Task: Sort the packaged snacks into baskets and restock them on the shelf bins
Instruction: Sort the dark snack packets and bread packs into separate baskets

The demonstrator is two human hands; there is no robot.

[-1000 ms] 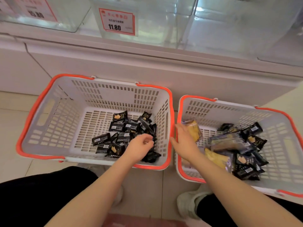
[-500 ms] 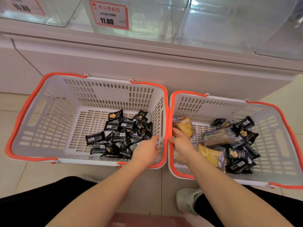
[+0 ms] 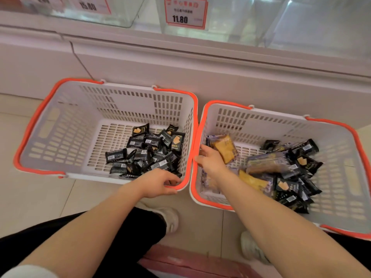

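Note:
Two white baskets with orange rims stand side by side on the floor. The left basket (image 3: 60,125) holds several small black snack packs (image 3: 148,155). My left hand (image 3: 158,182) grips its rim at the near right corner. The right basket (image 3: 341,163) holds a mix of black packs (image 3: 297,187) and larger yellow-and-purple packs (image 3: 267,163). My right hand (image 3: 210,161) is inside its left end, holding a yellow snack pack (image 3: 224,148) that stands up against the wall. The fingers are partly hidden by the pack.
Clear shelf bins (image 3: 230,19) run along the top, with price tags 11.80 (image 3: 185,13) and 15.80 (image 3: 90,5). A white cabinet front (image 3: 220,77) stands behind the baskets. My legs and white shoes (image 3: 170,217) are on the tiled floor.
My left hand has come out of the black packs and taken the left basket's near right corner. The two baskets now touch. My right hand has stayed at the yellow pack.

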